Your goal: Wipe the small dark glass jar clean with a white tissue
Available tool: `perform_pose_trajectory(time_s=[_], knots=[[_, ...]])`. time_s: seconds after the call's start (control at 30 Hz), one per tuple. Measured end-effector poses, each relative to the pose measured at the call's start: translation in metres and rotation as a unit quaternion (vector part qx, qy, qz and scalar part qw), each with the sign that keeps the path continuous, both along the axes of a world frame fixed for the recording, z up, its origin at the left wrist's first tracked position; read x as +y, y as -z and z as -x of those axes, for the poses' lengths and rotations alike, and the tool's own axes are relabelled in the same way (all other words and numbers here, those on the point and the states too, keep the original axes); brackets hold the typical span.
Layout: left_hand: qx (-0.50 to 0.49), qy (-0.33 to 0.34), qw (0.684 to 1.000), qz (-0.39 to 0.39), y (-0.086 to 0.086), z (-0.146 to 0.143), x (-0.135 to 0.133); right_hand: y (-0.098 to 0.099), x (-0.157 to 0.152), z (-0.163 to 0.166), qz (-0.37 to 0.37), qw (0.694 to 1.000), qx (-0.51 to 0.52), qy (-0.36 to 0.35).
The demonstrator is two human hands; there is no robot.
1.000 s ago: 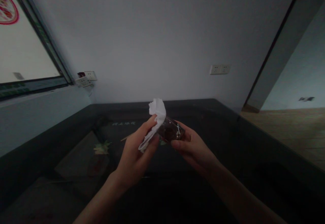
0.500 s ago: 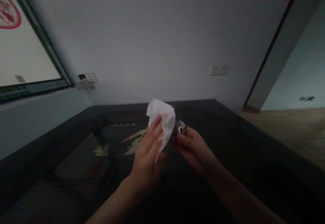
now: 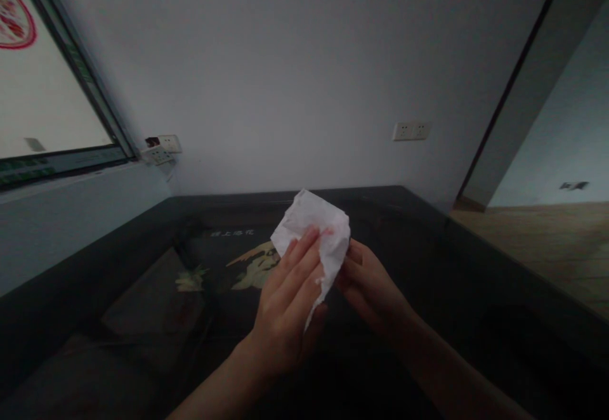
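Observation:
A white paper tissue (image 3: pixel 311 210) is gripped in my left hand (image 3: pixel 290 299), its fingers lying along the sheet and the thumb underneath. The tissue's right edge reaches my right hand (image 3: pixel 366 277), whose fingers are curled around a small item that the tissue now hides. Half a second ago that item showed as a dark piece with a shiny silver top; its kind is unclear. Both hands are held over the dark glossy table (image 3: pixel 442 306).
A flower-and-leaf picture with pale lettering (image 3: pixel 232 233) decorates the tabletop. On the wall behind are a double socket (image 3: pixel 412 131) and, at left, a loose socket (image 3: pixel 159 155) near the window frame (image 3: pixel 90 90). Wooden floor (image 3: pixel 547 236) lies to the right.
My left hand has moved right with the tissue, which now covers the silver-topped item in my right hand. My right hand has stayed nearly in place.

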State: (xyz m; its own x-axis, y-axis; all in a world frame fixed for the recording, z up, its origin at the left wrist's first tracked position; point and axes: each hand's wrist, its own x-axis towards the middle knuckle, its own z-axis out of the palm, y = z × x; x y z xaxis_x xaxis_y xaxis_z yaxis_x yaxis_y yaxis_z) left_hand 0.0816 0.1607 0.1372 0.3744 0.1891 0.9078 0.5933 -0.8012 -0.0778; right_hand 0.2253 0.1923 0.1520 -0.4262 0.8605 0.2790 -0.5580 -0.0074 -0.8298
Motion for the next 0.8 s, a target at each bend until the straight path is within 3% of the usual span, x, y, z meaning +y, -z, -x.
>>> perform_pose_trajectory(time_s=[0.27, 0.5, 0.8], knots=[[-0.084, -0.042, 0.993, 0.069, -0.011, 0.012, -0.005, 0.007, 0.0, 0.0, 0.022, 0.999, -0.024, 0.019], [0.024, -0.013, 1.0, -0.013, -0.008, 0.004, -0.008, -0.001, -0.004, -0.003, -0.023, 0.999, -0.023, 0.025], [0.038, -0.008, 0.999, 0.022, -0.021, 0.015, -0.005, 0.002, -0.002, 0.001, -0.017, 0.998, -0.053, 0.028]])
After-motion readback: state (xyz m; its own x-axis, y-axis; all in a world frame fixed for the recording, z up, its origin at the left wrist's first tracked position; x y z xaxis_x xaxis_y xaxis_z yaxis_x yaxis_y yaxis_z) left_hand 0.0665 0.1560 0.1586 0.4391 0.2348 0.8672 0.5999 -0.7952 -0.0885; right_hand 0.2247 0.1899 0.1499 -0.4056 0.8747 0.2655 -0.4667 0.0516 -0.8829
